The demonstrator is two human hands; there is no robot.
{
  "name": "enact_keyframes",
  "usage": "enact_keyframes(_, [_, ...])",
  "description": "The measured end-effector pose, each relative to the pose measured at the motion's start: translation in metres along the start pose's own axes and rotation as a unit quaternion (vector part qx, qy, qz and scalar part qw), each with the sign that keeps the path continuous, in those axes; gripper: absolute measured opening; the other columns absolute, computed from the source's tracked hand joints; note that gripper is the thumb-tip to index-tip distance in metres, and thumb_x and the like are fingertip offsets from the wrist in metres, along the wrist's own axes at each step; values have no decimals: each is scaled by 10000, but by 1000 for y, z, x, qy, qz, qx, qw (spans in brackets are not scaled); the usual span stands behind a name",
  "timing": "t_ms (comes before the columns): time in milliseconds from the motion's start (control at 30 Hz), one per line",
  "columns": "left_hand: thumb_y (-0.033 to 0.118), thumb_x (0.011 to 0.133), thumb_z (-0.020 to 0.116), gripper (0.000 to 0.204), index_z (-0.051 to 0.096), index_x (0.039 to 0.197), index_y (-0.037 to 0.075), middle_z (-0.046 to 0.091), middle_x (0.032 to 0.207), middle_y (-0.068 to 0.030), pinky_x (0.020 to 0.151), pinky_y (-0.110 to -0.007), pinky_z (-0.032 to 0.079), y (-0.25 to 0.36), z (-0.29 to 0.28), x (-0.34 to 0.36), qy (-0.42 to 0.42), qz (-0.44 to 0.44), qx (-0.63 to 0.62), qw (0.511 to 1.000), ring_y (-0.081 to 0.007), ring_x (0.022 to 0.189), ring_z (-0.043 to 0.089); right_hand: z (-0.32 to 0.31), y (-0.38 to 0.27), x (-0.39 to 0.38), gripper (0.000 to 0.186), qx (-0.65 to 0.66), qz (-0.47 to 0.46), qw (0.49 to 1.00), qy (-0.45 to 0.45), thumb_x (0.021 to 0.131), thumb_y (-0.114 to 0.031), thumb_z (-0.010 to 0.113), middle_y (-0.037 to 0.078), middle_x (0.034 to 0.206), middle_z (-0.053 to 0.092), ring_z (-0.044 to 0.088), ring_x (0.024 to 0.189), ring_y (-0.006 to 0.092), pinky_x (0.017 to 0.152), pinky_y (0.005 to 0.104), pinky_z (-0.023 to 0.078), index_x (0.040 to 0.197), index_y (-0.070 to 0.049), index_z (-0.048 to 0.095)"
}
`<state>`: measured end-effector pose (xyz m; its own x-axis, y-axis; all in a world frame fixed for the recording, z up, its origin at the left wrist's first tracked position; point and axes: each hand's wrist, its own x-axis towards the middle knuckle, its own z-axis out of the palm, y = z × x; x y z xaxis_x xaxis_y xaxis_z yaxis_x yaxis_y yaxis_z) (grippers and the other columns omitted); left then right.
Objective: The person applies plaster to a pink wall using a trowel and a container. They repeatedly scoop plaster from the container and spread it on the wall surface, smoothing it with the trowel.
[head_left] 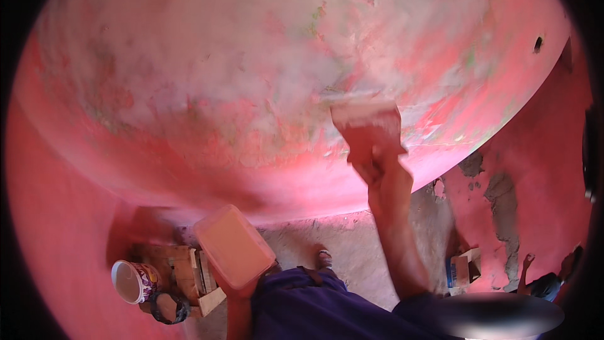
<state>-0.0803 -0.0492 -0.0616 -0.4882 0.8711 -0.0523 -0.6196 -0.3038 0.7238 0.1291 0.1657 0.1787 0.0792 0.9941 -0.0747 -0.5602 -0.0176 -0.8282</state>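
Observation:
My right hand (380, 167) is closed round the handle of a wide putty knife (366, 119). Its blade lies flat or nearly flat on the pink wall (251, 101), which carries pale smeared filler with red and green patches showing through. Low on the left, my left hand (239, 286) supports a rectangular plastic tub (234, 245) from below. A smooth, light brownish-pink surface shows inside the tub's rim. Most of the left fingers are hidden under the tub.
A white bucket (129, 282), a dark-rimmed round container (168, 308) and cardboard boxes (184, 271) stand at the lower left. Another small carton (464, 269) is on the right. Past it, a person (546, 284) is near the side wall with grey bare patches (501, 204).

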Motion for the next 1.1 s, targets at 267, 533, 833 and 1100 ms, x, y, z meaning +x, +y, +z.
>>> enact_keyframes(267, [520,925,306,576,342,1361,145,399,1372,-75,1030,-528,278,14,9,-3,4,-56,-226,973,-289,1252,377,-143,119,69,207,-72,137,977,143,839,-81,500,182,930,611,644,810,263,707,348,572,948,91,538])
enact_keyframes(533, [512,924,309,588,276,1389,154,324,1416,-66,1021,-557,255,7,0,-4,11,-22,-228,973,-301,1281,327,-30,-2,139,258,-103,24,992,-68,875,-107,490,208,966,624,627,888,276,740,296,552,983,118,555])
enact_keyframes(833, [488,937,312,554,333,1368,139,360,1402,-66,1053,-532,236,16,28,-4,30,-98,-285,953,-283,1286,332,51,-137,45,176,-98,-135,976,-139,893,-84,476,174,954,621,634,881,241,818,299,535,981,48,549])
enact_keyframes(1100, [517,930,302,570,350,1361,148,372,1396,-61,1046,-541,236,15,27,-1,37,-103,-311,944,-287,1274,348,-74,10,15,210,-135,-99,982,86,885,-139,505,81,938,616,593,862,149,753,286,520,982,7,621])
